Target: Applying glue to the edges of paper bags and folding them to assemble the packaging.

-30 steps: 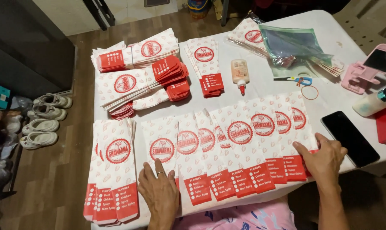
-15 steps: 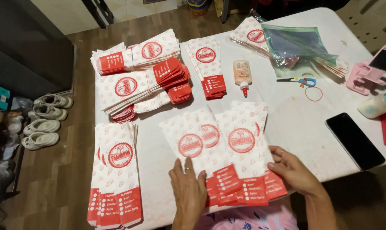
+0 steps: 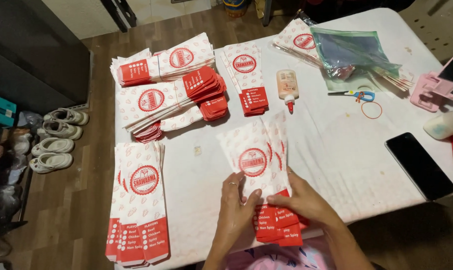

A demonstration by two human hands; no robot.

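Both my hands hold one gathered stack of white paper bags (image 3: 254, 155) with red round emblems and red lower ends, near the table's front edge. My left hand (image 3: 235, 210) grips the stack's lower left side, thumb on top. My right hand (image 3: 299, 200) presses on the red lower ends from the right. The bags overlap closely and lie slightly fanned on the white table (image 3: 336, 150).
A second stack of bags (image 3: 139, 200) lies at the front left. More bundled stacks (image 3: 171, 90) and one pile (image 3: 246, 75) sit further back. A glue bottle (image 3: 287, 87), scissors (image 3: 354, 94), rubber band (image 3: 371, 110), plastic sleeves (image 3: 351, 52), black phone (image 3: 419, 165) and pink holder (image 3: 436, 85) are right. Shoes (image 3: 56, 140) line the floor at left.
The bags lay spread in a wide overlapping row a second ago. My hands have slid them together from both sides into one compact stack between them.
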